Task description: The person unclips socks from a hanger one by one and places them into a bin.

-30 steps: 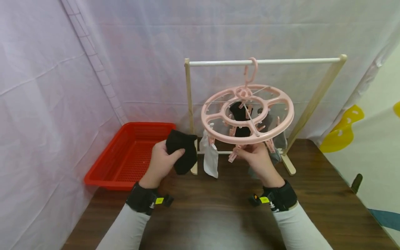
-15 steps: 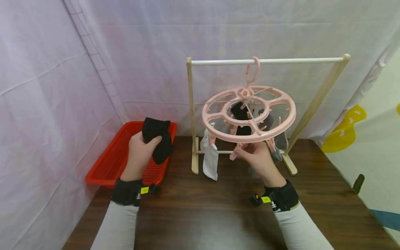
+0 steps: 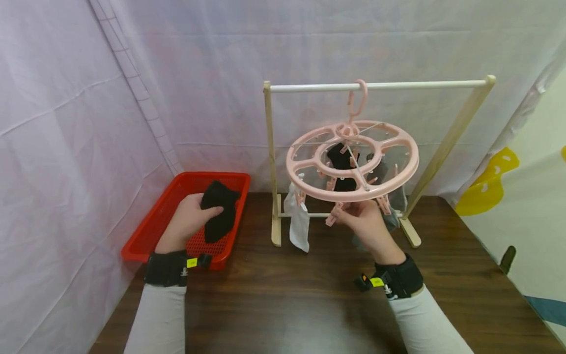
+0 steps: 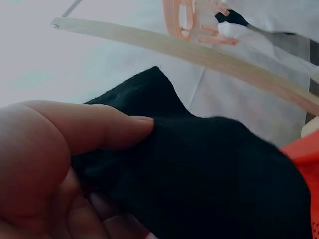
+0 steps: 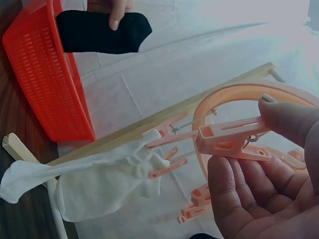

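Note:
My left hand (image 3: pixel 187 216) pinches a black sock (image 3: pixel 220 211) between thumb and fingers, over the red basket (image 3: pixel 128 251). In the left wrist view the thumb lies across the dark cloth (image 4: pixel 209 169). My right hand (image 3: pixel 364 223) holds a pink clothespin (image 5: pixel 232 137) by its handles, thumb on one side and fingers on the other. That clothespin hangs at the front rim of a round pink drying hanger (image 3: pixel 353 195). Left of it, a white sock (image 3: pixel 299 226) is clipped up. A black sock (image 3: pixel 342 160) and grey socks (image 3: pixel 398 199) hang farther back and right.
The hanger hooks over the white bar (image 3: pixel 424 86) of a wooden stand (image 3: pixel 270 147) on the dark brown table (image 3: pixel 283 305). White cloth (image 3: pixel 212 73) encloses the back and left. A yellow shape (image 3: pixel 479 194) is on the right wall.
My left hand has carried the black sock leftward, away from the hanger and over the red basket, then slightly lower. The right hand keeps its place on the clothespin.

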### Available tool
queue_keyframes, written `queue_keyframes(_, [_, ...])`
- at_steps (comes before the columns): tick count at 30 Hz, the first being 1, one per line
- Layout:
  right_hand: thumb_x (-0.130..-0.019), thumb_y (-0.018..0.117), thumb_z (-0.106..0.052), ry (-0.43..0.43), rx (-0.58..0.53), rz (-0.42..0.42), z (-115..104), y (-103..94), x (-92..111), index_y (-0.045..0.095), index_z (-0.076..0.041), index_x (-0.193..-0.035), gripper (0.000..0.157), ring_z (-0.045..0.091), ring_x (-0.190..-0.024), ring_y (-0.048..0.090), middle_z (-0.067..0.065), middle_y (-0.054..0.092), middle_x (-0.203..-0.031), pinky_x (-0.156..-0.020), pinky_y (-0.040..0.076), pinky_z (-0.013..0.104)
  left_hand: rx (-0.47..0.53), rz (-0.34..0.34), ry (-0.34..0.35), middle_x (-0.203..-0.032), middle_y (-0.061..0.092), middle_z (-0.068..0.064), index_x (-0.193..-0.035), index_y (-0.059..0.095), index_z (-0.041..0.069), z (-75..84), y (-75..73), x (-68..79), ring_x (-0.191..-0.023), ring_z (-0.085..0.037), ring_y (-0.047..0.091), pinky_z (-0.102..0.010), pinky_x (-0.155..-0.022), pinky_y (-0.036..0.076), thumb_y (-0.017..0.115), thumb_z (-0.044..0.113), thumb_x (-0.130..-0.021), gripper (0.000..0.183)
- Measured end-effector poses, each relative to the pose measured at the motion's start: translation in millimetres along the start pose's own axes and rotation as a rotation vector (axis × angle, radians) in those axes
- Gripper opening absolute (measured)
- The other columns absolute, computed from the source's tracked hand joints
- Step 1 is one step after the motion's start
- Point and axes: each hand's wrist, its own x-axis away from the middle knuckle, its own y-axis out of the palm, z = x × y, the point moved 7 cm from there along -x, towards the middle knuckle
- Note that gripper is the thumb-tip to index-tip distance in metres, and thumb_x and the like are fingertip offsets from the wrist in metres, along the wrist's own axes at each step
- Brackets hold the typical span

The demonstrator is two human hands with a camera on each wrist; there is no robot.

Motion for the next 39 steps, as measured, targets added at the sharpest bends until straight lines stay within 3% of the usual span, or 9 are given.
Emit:
queue_keyframes(4, [-0.090, 0.068, -0.011, 0.008, 0.008, 0.007, 2, -0.3, 0, 0.064, 0.002, -0.092, 0.014, 0.028, -0.075, 0.070, 0.016, 0.072, -0.079, -0.069, 0.058, 0.038, -0.035, -0.051, -0.016, -0.097, 0.073, -0.013, -0.106, 0.067, 0.007, -7.6, 2.9, -1.6, -0.082, -0.027, 0.069, -0.043, -0.072, 0.059, 0.069, 0.024, -0.087, 0.026])
queue_keyframes(8, [-0.089, 0.069, -0.011, 0.015, -0.010, 0.007, 4, 0.5, -1, 0.064, 0.004, -0.090, 0.016, 0.027, -0.073, 0.071, 0.014, 0.072, -0.077, -0.070, 0.058, 0.043, -0.107, -0.066, 0.009, -0.099, 0.073, -0.011, -0.108, 0.068, 0.008, -11.9, 4.3, -3.8, -0.085, -0.025, 0.068, -0.043, -0.075, 0.057, 0.069, 0.019, -0.086, 0.025])
queue_keyframes(17, [-0.089, 0.068, -0.007, 0.025, -0.036, 0.007, 2, 2.6, -1, 0.061, 0.009, -0.090, 0.018, 0.026, -0.073, 0.072, 0.011, 0.072, -0.077, -0.068, 0.058, 0.038, -0.145, -0.164, 0.054, -0.093, 0.073, -0.008, -0.103, 0.070, 0.009, -16.9, 9.0, -5.0, -0.080, -0.023, 0.063, -0.044, -0.079, 0.054, 0.067, 0.012, -0.085, 0.019])
queue_keyframes(20, [-0.089, 0.067, -0.005, 0.021, -0.040, -0.002, 3, 3.3, -1, 0.060, 0.010, -0.090, 0.016, 0.026, -0.073, 0.072, 0.011, 0.072, -0.077, -0.067, 0.058, 0.037, -0.195, -0.128, 0.035, -0.094, 0.073, -0.007, -0.103, 0.069, 0.009, -21.3, 7.2, -6.4, -0.082, -0.024, 0.063, -0.045, -0.079, 0.054, 0.067, 0.012, -0.085, 0.019])
queue_keyframes(24, [-0.089, 0.066, -0.002, 0.015, -0.039, -0.012, 4, 4.3, -1, 0.060, 0.010, -0.090, 0.014, 0.026, -0.073, 0.071, 0.012, 0.072, -0.076, -0.067, 0.058, 0.038, -0.254, -0.029, -0.027, -0.102, 0.070, -0.014, -0.110, 0.065, 0.005, -28.8, 2.4, -8.5, -0.090, -0.030, 0.062, -0.049, -0.083, 0.052, 0.065, 0.013, -0.086, 0.026])
queue_keyframes(30, [-0.088, 0.067, -0.002, 0.019, -0.035, -0.007, 4, 4.3, -1, 0.060, 0.011, -0.090, 0.014, 0.025, -0.072, 0.071, 0.012, 0.072, -0.076, -0.066, 0.058, 0.035, -0.255, 0.063, -0.137, -0.110, 0.066, -0.020, -0.123, 0.056, 0.005, -35.6, -1.6, -8.3, -0.096, -0.033, 0.063, -0.048, -0.082, 0.051, 0.057, 0.017, -0.092, 0.033])
queue_keyframes(35, [-0.087, 0.069, -0.005, 0.024, -0.043, -0.001, 5, 4.7, -1, 0.060, 0.012, -0.090, 0.020, 0.025, -0.071, 0.071, 0.011, 0.072, -0.075, -0.066, 0.058, 0.032, -0.257, 0.135, -0.151, -0.114, 0.065, -0.021, -0.127, 0.052, 0.005, -34.7, -5.8, -7.7, -0.102, -0.035, 0.061, -0.050, -0.084, 0.051, 0.058, 0.020, -0.092, 0.039])
queue_keyframes(39, [-0.087, 0.070, -0.006, 0.024, -0.036, 0.001, 5, 4.7, -1, 0.060, 0.011, -0.089, 0.020, 0.025, -0.071, 0.071, 0.012, 0.071, -0.076, -0.066, 0.058, 0.033, -0.246, 0.149, -0.166, -0.120, 0.062, -0.022, -0.130, 0.050, 0.006, -32.8, -6.1, -6.7, -0.106, -0.036, 0.059, -0.052, -0.087, 0.050, 0.061, 0.024, -0.091, 0.044])
